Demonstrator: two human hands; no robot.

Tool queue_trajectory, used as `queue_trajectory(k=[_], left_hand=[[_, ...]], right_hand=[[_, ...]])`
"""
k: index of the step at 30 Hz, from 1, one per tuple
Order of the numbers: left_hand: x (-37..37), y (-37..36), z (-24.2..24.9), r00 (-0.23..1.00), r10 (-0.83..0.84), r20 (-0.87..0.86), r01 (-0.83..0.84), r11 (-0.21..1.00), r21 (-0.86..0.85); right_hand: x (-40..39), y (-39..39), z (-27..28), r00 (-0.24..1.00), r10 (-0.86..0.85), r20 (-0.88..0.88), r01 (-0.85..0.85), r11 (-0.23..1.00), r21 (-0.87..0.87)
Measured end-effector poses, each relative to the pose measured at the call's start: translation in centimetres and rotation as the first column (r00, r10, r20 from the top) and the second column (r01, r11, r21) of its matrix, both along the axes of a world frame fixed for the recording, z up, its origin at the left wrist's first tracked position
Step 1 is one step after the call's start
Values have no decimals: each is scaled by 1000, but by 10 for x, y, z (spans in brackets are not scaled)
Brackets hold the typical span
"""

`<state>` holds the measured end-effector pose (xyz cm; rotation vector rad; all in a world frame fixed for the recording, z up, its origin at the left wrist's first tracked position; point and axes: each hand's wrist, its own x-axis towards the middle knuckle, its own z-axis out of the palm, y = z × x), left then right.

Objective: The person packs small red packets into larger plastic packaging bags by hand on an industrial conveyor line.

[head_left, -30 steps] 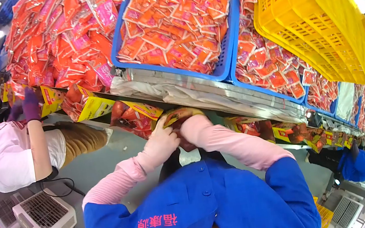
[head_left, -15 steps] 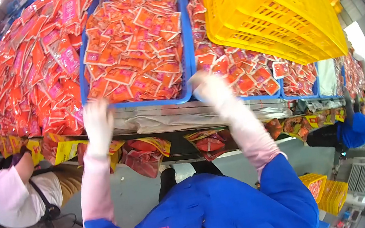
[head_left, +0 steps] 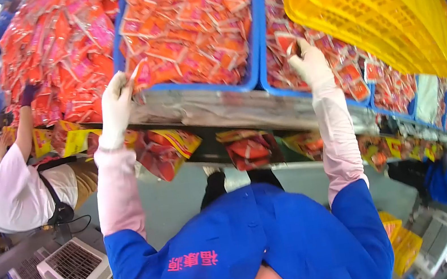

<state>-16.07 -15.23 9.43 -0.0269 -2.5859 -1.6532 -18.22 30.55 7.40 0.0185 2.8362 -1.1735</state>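
Note:
My left hand (head_left: 117, 102), in a white glove, is closed at the front edge of a blue crate (head_left: 199, 87). Between its thumb and fingers is the edge of a small red sachet (head_left: 141, 75). Red-orange sachets (head_left: 190, 24) fill that crate. Over the neighbouring blue crate (head_left: 292, 91), my gloved right hand (head_left: 313, 64) pinches a red sachet (head_left: 285, 41) with a pale border. More small sachets lie beneath it. Below the crates, open red and yellow bags (head_left: 245, 149) stand in a row.
A big heap of larger red packets (head_left: 57, 54) lies at the left, where a co-worker (head_left: 29, 178) reaches in. Stacked yellow crates (head_left: 371, 10) overhang the right crates. Another person in blue (head_left: 446, 179) is at far right. A white slatted unit (head_left: 75, 269) stands lower left.
My right hand has moved right, from the crate's rim to over the neighbouring crate's sachets. My left hand now pinches a sachet. The view has shifted, with the crates higher up.

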Motion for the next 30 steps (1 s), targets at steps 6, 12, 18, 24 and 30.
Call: queue_trajectory(k=[6,12,18,24,30], left_hand=[[139,109,-11,857,-492,-156,479,870,-116],[142,116,-75,796,-554,245,535,453,-714],[147,72,-40,709,-697,106,422,299,-856],[150,57,-57,739,-673,4,416,452,-789],[48,42,-18,910,-405,-89,257,720,-645]], right_hand=[[110,-75,60,792,527,309,-188,692,-697],[141,-131,-3,756,569,325,-602,799,1],[112,-233,-80,549,441,710,-745,643,177],[88,-272,-130,407,573,712,-878,460,132],[47,-106,47,930,324,174,-367,843,394]])
